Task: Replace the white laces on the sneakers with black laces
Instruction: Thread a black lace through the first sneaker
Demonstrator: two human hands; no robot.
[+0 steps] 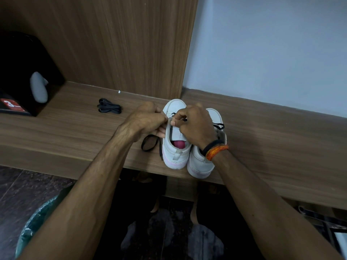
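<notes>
Wooden shelf (pixel 75 132), long and flat, carrying all the working parts. Black box (pixel 20 72) at far left, standing on the shelf; its contents cannot be seen. Pair of white sneakers (pixel 199 164), side by side at the near edge, toes pointing away; likely light, with stiff soles and soft uppers, best steadied by the sides near the eyelets. Left sneaker (pixel 174 154) with a pink lining in its opening. Left hand (pixel 144 121), fingers curled, pinching the left side of that sneaker's upper; right hand (pixel 195 126), fingers curled, pinching the black lace (pixel 148 145) at the front eyelets. This lace is limp and thin, probably easiest fed by its stiff tip; its free loop trails left. Spare black lace (pixel 109 107), bundled, lying well apart at left.
</notes>
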